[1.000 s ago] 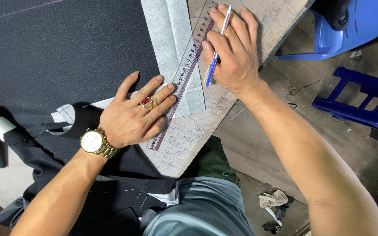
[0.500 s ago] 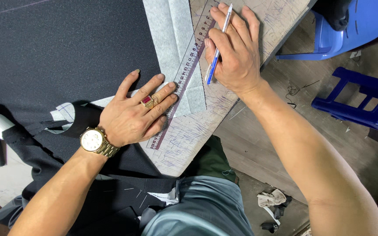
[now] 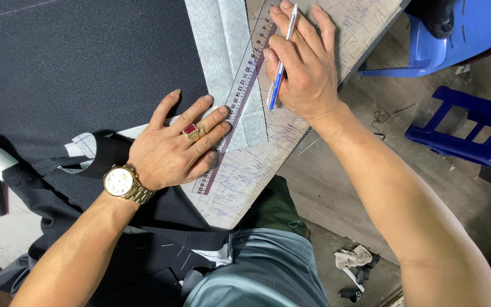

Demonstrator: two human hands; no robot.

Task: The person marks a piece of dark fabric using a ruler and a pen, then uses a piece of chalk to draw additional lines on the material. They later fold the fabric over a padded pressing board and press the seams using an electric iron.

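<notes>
Since a second ago almost nothing has moved: the left hand still lies flat, fingers spread, and presses the long ruler down on the strip of grey interfacing. The right hand remains closed around a pen with a blue lower part, its tip close to the ruler's edge, just beside the left fingertips. The pen seems to have slid only a little along the ruler, so the line along this edge looks to be in progress, or held at one spot; I cannot tell from this view whether the tip really touches the material.

Under the left palm and to the far side of it spreads the dark fabric, with a pale piece showing near the wrist. The wooden surface, covered with old pen marks, is bare between the two hands and toward the body. Beyond the right arm, on the floor, stand two blue plastic stools, and a crumpled rag lies under the right forearm. Nothing blocks the ruler's edge; only the right hand's own fingers cover part of it.
</notes>
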